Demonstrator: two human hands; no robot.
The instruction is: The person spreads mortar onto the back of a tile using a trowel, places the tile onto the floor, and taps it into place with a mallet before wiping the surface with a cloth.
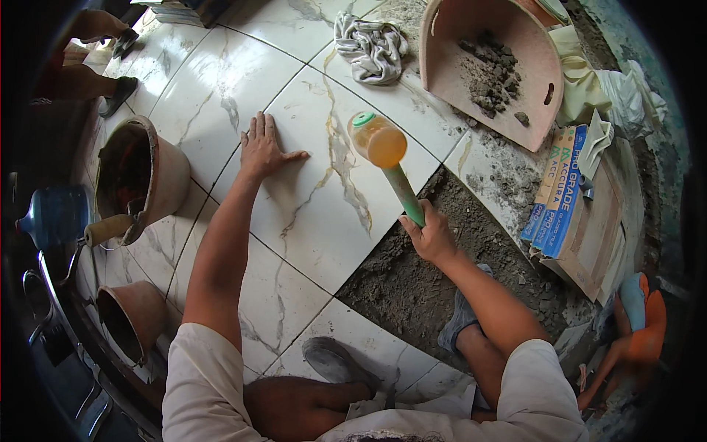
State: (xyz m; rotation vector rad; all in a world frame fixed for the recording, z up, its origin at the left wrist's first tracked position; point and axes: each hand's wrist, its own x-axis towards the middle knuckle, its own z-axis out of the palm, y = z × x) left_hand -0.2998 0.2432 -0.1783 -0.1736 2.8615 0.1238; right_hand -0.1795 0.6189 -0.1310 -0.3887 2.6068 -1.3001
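Observation:
My left hand (263,151) lies flat on a large white marbled tile (317,199), fingers spread and thumb out to the right. In my right hand (430,234) is the green handle of a rubber mallet (389,151). The mallet's amber head, with a green cap on its far end, is raised over the tile's right part. Bare grey mortar bed (412,272) borders the tile's near right edge, below my right hand.
A pinkish tub (545,96) with dry mortar clumps stands at the far right, beside a crumpled rag (370,48). Tile boxes (563,195) are on the right. Buckets (166,173) and a trowel (109,230) stand left. Another person's feet (118,96) show at the far left.

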